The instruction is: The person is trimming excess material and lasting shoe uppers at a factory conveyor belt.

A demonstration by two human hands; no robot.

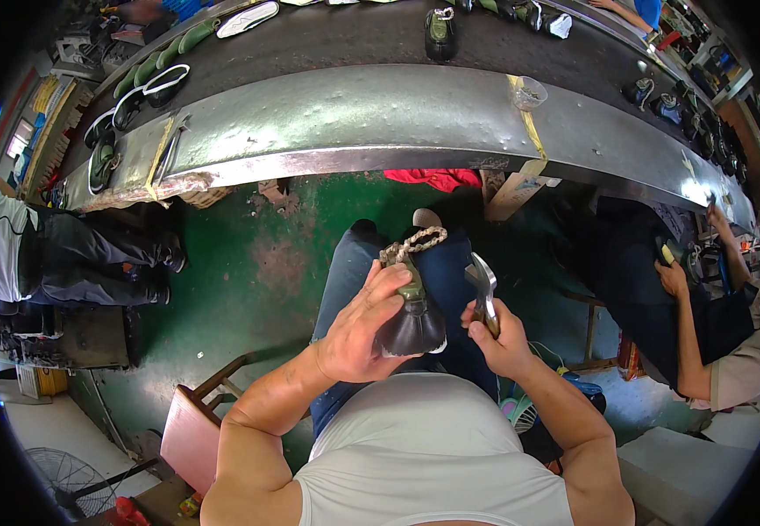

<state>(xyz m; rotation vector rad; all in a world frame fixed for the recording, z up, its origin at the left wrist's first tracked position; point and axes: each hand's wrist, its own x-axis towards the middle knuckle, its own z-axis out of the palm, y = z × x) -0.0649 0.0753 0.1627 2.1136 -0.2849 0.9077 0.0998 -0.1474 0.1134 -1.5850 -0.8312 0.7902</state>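
My left hand point(364, 326) is closed round a green and black shoe point(411, 326), held above my lap with its black toe toward me. A braided beige cord loop point(426, 238) shows at the shoe's far end, over my knees. In my right hand point(501, 340) I grip a hammer point(483, 279), its shiny curved metal head up and its brownish handle partly hidden by my fingers. The hammer is just right of the shoe, apart from it. The shoe's underside is hidden.
Ahead runs a metal-edged bench point(327, 110) with a dark belt point(310, 44) carrying several shoes point(440, 35). A clear cup point(529, 93) sits on its edge. Co-workers sit at right point(704, 324) and stand at left point(91, 254). A pink-seated chair point(191, 438) is behind my left arm.
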